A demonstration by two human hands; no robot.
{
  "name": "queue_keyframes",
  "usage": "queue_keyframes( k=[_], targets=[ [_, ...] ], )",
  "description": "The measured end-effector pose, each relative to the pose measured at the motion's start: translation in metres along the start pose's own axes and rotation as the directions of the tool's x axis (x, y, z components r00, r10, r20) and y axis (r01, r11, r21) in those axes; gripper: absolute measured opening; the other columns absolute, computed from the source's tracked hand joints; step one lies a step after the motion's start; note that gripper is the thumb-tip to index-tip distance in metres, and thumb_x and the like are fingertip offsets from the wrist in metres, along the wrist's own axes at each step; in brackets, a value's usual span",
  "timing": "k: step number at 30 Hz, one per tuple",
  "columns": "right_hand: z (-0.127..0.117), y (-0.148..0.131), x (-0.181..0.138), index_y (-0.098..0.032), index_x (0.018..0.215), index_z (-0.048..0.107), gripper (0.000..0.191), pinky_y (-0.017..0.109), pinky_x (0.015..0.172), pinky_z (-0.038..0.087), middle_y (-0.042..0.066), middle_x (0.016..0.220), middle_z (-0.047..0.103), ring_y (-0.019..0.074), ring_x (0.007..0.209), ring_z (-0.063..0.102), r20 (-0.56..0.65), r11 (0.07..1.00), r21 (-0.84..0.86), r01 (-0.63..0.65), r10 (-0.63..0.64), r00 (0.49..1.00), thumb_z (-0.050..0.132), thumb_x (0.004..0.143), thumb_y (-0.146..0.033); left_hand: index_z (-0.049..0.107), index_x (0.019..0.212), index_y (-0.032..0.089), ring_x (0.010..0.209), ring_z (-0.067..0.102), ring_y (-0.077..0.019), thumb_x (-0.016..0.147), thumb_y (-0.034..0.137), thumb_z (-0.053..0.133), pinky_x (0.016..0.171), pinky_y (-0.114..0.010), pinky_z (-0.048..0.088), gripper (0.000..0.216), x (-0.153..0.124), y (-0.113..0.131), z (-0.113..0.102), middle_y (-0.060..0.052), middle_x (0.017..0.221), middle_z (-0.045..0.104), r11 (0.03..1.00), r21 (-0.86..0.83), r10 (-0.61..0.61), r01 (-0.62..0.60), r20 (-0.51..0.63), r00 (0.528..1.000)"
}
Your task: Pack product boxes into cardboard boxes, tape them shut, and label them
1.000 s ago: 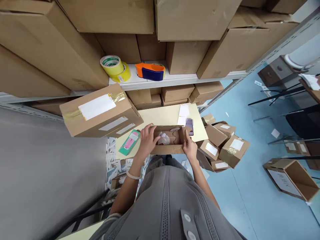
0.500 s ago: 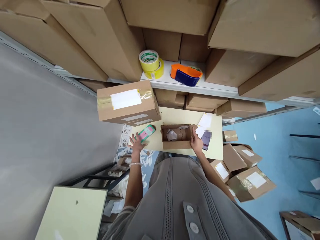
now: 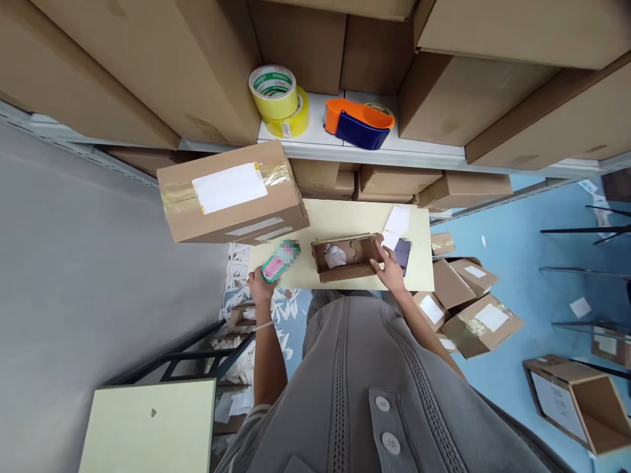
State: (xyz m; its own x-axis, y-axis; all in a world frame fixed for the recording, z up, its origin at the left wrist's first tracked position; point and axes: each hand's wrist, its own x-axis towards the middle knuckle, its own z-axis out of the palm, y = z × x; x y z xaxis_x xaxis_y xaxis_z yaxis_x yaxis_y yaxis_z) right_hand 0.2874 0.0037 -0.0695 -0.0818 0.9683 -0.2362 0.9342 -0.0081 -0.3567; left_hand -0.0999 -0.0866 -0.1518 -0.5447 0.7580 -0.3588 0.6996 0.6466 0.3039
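My left hand (image 3: 260,285) is closed around the near end of a flat green-and-pink package (image 3: 277,264), at the left of the table; its exact kind is blurred. My right hand (image 3: 390,269) grips the right end of a small open cardboard box (image 3: 340,272), thumb and fingers bent over its wall. Inside this box lies a crumpled piece of white paper (image 3: 335,256). A dark phone (image 3: 403,253) with its screen lit lies just right of my right hand, beside white paper sheets (image 3: 398,218).
A large taped carton (image 3: 231,190) with a white label juts over the table's left back. Above the pale table (image 3: 320,213), a shelf (image 3: 315,150) holds yellow tape rolls (image 3: 276,105), an orange-and-blue tape dispenser (image 3: 362,128) and cartons. More boxes (image 3: 486,325) lie on the floor at right.
My left hand has gone from spread fingers beside the green-and-pink package to gripping its near end. The open box has turned slightly, with my right hand still at its right end.
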Motion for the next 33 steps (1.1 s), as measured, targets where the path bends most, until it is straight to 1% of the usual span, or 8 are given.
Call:
queue_keyframes(
  k=[4,9,12,15,19,23,27,33],
  targets=[
    [-0.008,-0.005,-0.017,-0.023,0.149,0.047,0.053,0.04,0.1,0.049,0.013,0.148,0.047,0.0265,0.125,0.055,-0.098,0.993,0.115,0.004,0.007,0.995,0.047,0.097,-0.035,0.047,0.128,0.017,0.124,0.051,-0.0308,0.073,0.022,0.072,0.106,-0.043,0.042,0.061,-0.033,-0.007,-0.018,-0.013,0.123,0.056,0.997,-0.072,0.004,-0.008,-0.058,0.998],
    [-0.03,-0.026,-0.031,-0.022,0.141,0.055,0.045,0.044,0.108,0.044,0.014,0.141,0.054,0.0258,0.13,0.052,-0.24,0.972,0.227,0.063,-0.006,0.971,0.044,0.098,-0.031,0.047,0.129,0.02,0.121,0.052,-0.0321,0.074,0.027,0.072,0.106,-0.046,0.043,0.061,-0.072,-0.003,-0.072,-0.012,0.121,0.057,0.987,-0.107,0.102,-0.12,-0.161,0.982],
    [-0.046,-0.048,-0.035,-0.021,0.137,0.057,0.042,0.042,0.107,0.045,0.013,0.135,0.06,0.0245,0.126,0.055,-0.213,0.932,0.33,0.152,-0.084,0.974,0.04,0.101,-0.034,0.048,0.131,0.023,0.123,0.05,-0.0321,0.074,0.024,0.07,0.106,-0.045,0.044,0.061,-0.09,0.02,-0.107,-0.011,0.122,0.056,0.959,-0.113,0.233,-0.261,-0.212,0.949],
    [-0.057,-0.07,-0.037,-0.02,0.137,0.057,0.045,0.038,0.107,0.044,0.011,0.136,0.061,0.0221,0.126,0.056,-0.182,0.862,0.445,0.243,-0.179,0.967,0.037,0.103,-0.041,0.049,0.131,0.025,0.122,0.05,-0.0322,0.074,0.02,0.069,0.106,-0.047,0.044,0.061,-0.103,0.063,-0.123,-0.01,0.122,0.054,0.902,-0.136,0.382,-0.41,-0.191,0.904],
    [-0.06,-0.077,-0.039,-0.02,0.138,0.057,0.049,0.037,0.105,0.044,0.01,0.136,0.062,0.0222,0.127,0.055,-0.178,0.821,0.517,0.241,-0.172,0.969,0.029,0.104,-0.042,0.051,0.13,0.026,0.12,0.049,-0.033,0.072,0.011,0.066,0.102,-0.049,0.048,0.062,-0.113,0.127,-0.107,-0.011,0.122,0.054,0.819,-0.179,0.531,-0.545,-0.125,0.838],
    [-0.048,-0.059,-0.03,-0.016,0.134,0.058,0.05,0.034,0.091,0.049,0.013,0.123,0.069,0.0253,0.111,0.064,-0.096,0.9,0.437,0.011,0.035,0.995,0.027,0.104,-0.039,0.048,0.135,0.027,0.13,0.04,-0.0358,0.075,0.007,0.058,0.088,-0.048,0.057,0.064,-0.113,0.172,-0.073,-0.013,0.13,0.052,0.82,-0.114,0.563,-0.561,-0.015,0.826],
    [-0.033,-0.046,-0.012,-0.013,0.13,0.058,0.043,0.032,0.08,0.047,0.015,0.109,0.073,0.0279,0.098,0.067,0.031,0.959,0.217,-0.183,0.181,0.983,0.032,0.102,-0.032,0.044,0.139,0.025,0.131,0.04,-0.0368,0.077,0.004,0.053,0.078,-0.045,0.061,0.066,-0.1,0.191,-0.048,-0.015,0.137,0.049,0.803,0.029,0.591,-0.595,0.086,0.802],
    [-0.017,-0.052,0.014,-0.008,0.127,0.054,0.034,0.031,0.084,0.048,0.018,0.115,0.07,0.0265,0.104,0.067,0.135,0.973,0.028,-0.229,0.223,0.965,0.039,0.097,-0.016,0.043,0.137,0.02,0.131,0.041,-0.0378,0.078,0.002,0.057,0.088,-0.047,0.057,0.063,-0.075,0.204,-0.022,-0.018,0.137,0.048,0.811,0.132,0.547,-0.57,0.175,0.819]
  ],
)
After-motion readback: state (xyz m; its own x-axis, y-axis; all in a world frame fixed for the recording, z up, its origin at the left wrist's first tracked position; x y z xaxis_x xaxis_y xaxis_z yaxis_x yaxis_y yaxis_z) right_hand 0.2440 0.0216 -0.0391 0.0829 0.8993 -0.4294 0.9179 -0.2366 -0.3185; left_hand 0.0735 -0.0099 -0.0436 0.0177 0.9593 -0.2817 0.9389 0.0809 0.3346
